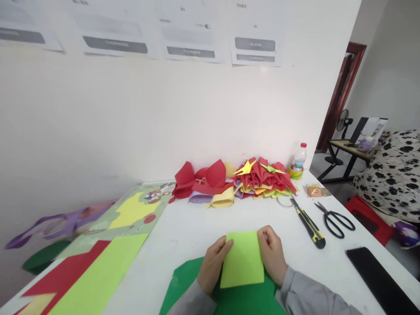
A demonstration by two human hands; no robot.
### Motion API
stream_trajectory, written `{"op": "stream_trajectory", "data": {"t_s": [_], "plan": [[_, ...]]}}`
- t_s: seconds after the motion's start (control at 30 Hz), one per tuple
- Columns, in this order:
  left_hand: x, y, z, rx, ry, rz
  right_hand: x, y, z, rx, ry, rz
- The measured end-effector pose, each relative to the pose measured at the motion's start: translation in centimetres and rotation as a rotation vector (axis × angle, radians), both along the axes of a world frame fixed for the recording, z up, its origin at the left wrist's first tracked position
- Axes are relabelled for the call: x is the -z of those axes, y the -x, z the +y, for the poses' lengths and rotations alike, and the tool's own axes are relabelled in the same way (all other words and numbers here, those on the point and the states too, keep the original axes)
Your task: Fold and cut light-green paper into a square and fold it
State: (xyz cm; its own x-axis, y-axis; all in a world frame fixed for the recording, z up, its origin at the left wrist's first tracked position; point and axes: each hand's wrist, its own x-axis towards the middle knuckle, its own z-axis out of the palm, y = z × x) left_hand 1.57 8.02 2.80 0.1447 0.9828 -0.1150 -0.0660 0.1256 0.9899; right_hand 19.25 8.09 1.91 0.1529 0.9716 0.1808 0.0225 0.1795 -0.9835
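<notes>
A square of lime-green paper (243, 262) is held up between my two hands above the white table. My left hand (215, 264) pinches its left edge near the top corner, thumb on the near face. On the opposite side, my right hand (271, 254) grips the top right corner with curled fingers. Beneath the square and my forearms lies a dark green sheet (249, 297), partly covered by my sleeves. To the right of my right hand are a yellow-and-black utility knife (308, 224) and black-handled scissors (336, 222).
Folded red paper shapes (203, 179) and a pile of paper cranes (262, 175) stand along the wall. A bottle (299, 158) rests on a tape roll (295, 174). Coloured sheets (98, 271) cover the left side. A black strip (382, 280) lies at the right edge.
</notes>
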Motion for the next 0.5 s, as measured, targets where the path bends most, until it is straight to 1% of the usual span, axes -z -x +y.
{"op": "stream_trajectory", "data": {"t_s": [0.07, 0.13, 0.2, 0.27, 0.33, 0.5], "plan": [[-0.2, -0.1, -0.2, 0.043, 0.041, -0.004, -1.0, -0.3, -0.1, -0.061, -0.001, 0.002], [-0.4, -0.4, -0.5, 0.125, 0.082, -0.004, -1.9, -0.7, -0.1, -0.147, 0.002, -0.021], [-0.4, -0.9, -1.0, 0.224, 0.108, 0.0, -2.6, -1.1, -0.3, -0.286, 0.032, -0.07], [-0.4, -1.6, -1.5, 0.303, 0.103, 0.011, -2.7, -1.3, -0.5, -0.428, 0.088, -0.087], [-0.3, -2.1, -1.9, 0.329, 0.071, 0.033, -2.6, -1.4, -0.7, -0.503, 0.133, -0.073], [0.0, -2.7, -2.1, 0.295, -0.011, 0.111, -1.9, -1.4, -0.8, -0.54, 0.175, -0.065]]}}
